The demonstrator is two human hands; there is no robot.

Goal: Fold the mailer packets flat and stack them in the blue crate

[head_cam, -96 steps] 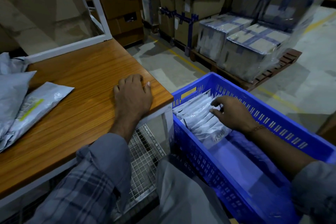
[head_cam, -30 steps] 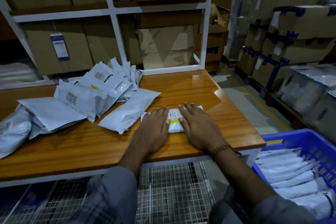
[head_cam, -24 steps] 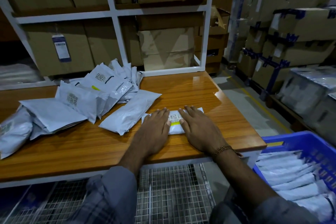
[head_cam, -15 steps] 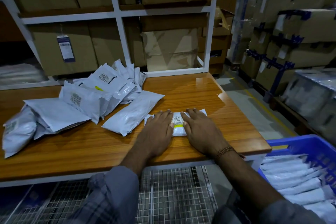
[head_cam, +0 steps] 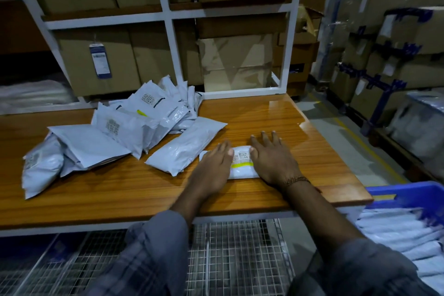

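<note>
- Since half a second ago both hands slide slightly apart on the folded packet point(head_cam: 241, 163); more of its label and yellow strip shows between them.
- left hand point(head_cam: 212, 168): flat, fingers straight, pressing down on the packet's left half.
- right hand point(head_cam: 272, 158): flat, fingers spread, pressing the packet's right half; fingertips reach past it onto the wood. Beaded bracelet point(head_cam: 295, 179) on that wrist.
- Folded packet lies on the wooden table point(head_cam: 300, 127), near the front edge, right of centre.
- Long grey mailer point(head_cam: 186, 145) lies just beside the left hand, angled up to the right.
- Loose pile of mailers point(head_cam: 115, 132) covers the table's left-centre, overlapping, some with printed codes facing up.
- blue crate point(head_cam: 408, 196) sits low at right, beside the table corner; rows of stacked packets point(head_cam: 398, 233) are inside.
- Wire mesh shelf point(head_cam: 230, 255) under the table.
- White rack frame point(head_cam: 168, 31) behind, cardboard boxes point(head_cam: 96, 55) on it.
</note>
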